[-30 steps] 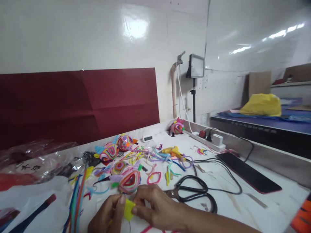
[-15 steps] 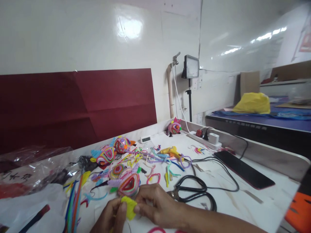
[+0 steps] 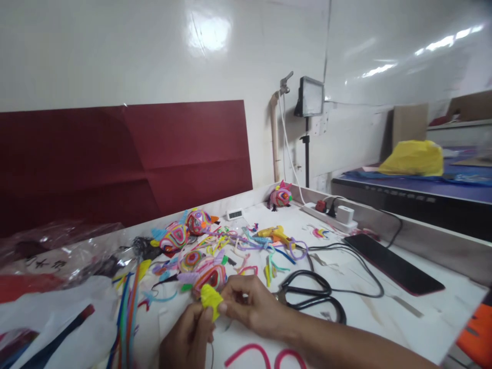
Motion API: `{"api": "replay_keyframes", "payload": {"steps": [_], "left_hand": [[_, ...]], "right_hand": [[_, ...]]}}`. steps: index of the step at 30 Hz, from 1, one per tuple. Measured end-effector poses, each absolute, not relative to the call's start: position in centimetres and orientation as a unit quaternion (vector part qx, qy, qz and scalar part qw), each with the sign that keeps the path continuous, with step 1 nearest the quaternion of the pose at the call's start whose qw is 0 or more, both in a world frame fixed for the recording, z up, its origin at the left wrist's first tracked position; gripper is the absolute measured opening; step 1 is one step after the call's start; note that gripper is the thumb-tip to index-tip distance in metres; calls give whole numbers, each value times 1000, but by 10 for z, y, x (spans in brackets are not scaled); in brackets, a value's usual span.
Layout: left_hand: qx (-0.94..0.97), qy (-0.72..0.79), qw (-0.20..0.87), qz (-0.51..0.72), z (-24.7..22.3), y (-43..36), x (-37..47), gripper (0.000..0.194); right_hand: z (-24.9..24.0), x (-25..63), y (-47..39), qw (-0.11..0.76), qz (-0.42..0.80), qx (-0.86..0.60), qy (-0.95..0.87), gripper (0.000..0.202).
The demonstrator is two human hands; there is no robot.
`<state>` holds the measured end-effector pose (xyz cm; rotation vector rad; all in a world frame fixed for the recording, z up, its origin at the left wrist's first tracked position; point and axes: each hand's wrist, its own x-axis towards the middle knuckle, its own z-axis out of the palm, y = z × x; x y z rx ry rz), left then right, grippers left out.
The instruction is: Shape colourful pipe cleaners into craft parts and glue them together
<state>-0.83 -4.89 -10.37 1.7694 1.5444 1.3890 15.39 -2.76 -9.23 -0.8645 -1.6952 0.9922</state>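
A small yellow fuzzy piece [image 3: 211, 302] is pinched between both hands near the bottom middle. My left hand [image 3: 189, 333] holds its lower edge between thumb and finger. My right hand [image 3: 249, 306] grips its right side with fingers curled. Just behind the hands lies a striped pink and red ball-like ornament [image 3: 209, 277], partly covered by the yellow piece. Pink curved stems [image 3: 255, 348] lie on the white table in front of my right forearm. A thin dark strand hangs below my left hand.
Black-handled scissors [image 3: 311, 291] lie right of my right hand, with a yellow glue gun [image 3: 274, 234] beyond. A phone [image 3: 394, 262] and power strip [image 3: 331, 219] are at right. Colourful stems [image 3: 128, 318] and plastic bags [image 3: 69, 256] lie left; several decorated ornaments stand behind.
Both hands and the yellow piece have moved slightly up and right in the view. The camera view has shifted, and more of the pink stems shows.
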Motion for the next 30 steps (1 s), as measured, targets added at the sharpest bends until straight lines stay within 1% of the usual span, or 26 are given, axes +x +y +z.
{"api": "replay_keyframes", "payload": {"steps": [2, 4, 6, 9, 15, 22, 30], "left_hand": [[644, 551, 206, 490, -102, -50, -9, 36], [662, 535, 242, 466, -99, -52, -9, 36], [667, 519, 283, 454, -97, -53, -9, 34], [655, 516, 315, 453, -95, -54, -7, 31], [646, 509, 341, 454, -98, -51, -8, 32], [639, 506, 390, 428, -99, -49, -7, 30], [662, 485, 381, 426, -96, -53, -5, 31]], "right_hand": [[-92, 154, -28, 475, 418, -354, -688, 29], [-93, 155, -28, 478, 426, -346, -686, 34], [-95, 155, -27, 481, 443, -338, -677, 36], [-99, 155, -23, 481, 472, -335, -658, 39], [-97, 158, -20, 470, 504, -324, -648, 44], [-92, 162, -19, 458, 521, -325, -642, 45], [-98, 164, -17, 447, 490, -335, -670, 47]]}}
